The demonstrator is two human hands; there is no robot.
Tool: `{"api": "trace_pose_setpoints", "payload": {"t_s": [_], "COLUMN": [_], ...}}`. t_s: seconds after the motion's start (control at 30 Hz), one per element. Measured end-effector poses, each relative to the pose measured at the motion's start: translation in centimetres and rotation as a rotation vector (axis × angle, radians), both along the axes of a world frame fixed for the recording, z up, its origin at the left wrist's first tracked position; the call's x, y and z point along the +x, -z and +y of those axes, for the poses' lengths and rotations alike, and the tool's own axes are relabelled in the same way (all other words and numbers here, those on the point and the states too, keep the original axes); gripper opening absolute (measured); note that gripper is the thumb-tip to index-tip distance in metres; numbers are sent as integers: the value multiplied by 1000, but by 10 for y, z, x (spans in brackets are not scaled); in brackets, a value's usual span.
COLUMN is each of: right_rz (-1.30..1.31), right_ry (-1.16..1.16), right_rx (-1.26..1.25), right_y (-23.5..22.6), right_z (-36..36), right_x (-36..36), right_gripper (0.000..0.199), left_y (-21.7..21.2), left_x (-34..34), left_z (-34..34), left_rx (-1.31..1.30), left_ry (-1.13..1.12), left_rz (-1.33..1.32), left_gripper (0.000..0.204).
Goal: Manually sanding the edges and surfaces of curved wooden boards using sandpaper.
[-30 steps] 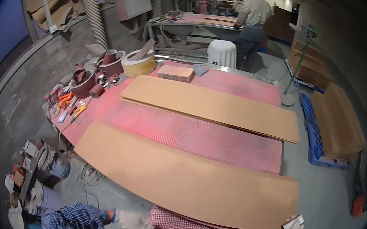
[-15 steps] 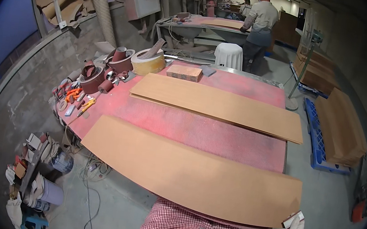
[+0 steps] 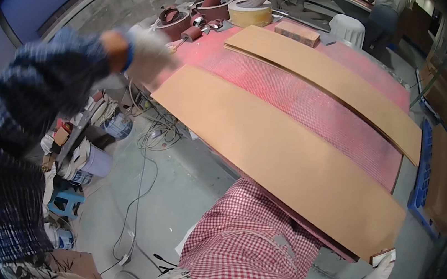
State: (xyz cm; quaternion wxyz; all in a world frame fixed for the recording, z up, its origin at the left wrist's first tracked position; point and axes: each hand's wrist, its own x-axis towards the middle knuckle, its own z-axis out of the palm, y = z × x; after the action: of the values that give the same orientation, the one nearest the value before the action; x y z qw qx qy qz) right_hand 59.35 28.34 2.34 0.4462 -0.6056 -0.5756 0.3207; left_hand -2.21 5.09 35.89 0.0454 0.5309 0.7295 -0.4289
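Reaching toward the rolls (image 3: pixel 185 23), left hand (image 3: pixel 147 55) is blurred, grip indeterminate; right hand (image 3: pixel 377 275) holds a block (image 3: pixel 383 256) at the near board (image 3: pixel 282 158). Next: sanding needs both hands steady.

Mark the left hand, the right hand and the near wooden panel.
left hand (image 3: pixel 147 55), head view, back of the blurred glove.
right hand (image 3: pixel 377 275), head view, gloved palm.
near wooden panel (image 3: pixel 283 152), head view, middle of its top face.

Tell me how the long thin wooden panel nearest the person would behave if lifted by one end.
The near wooden panel is long and very thin, so it would probably flex and sag. It looks light for its area, yet awkward for one person. The gloved right hand is at its corner by a small block; the red table looks textured, so sliding may drag.
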Motion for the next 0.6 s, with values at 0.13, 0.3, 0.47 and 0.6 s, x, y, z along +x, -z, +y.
{"api": "trace_pose_setpoints", "payload": {"t_s": [0.13, 0.3, 0.47, 0.6], "right_rz": [76, 113, -27, -207], "right_ry": [-1, -11, 163, 166], "right_rx": [7, 15, -42, -84], "right_y": [-6, -6, -15, -29], "right_z": [-4, -16, -12, -12], "right_x": [-8, -8, -12, -25], "right_gripper": [45, 44, 47, 50], "left_y": [-19, 30, 131, 264], "left_x": [42, 56, 65, 133], "left_z": [72, 24, -142, -284], "left_rx": [127, -371, -572, -347], "left_ry": [91, -184, -681, -641], "left_rz": [-75, -243, -582, -1223], "left_gripper": [42, 53, 83, 86]}}
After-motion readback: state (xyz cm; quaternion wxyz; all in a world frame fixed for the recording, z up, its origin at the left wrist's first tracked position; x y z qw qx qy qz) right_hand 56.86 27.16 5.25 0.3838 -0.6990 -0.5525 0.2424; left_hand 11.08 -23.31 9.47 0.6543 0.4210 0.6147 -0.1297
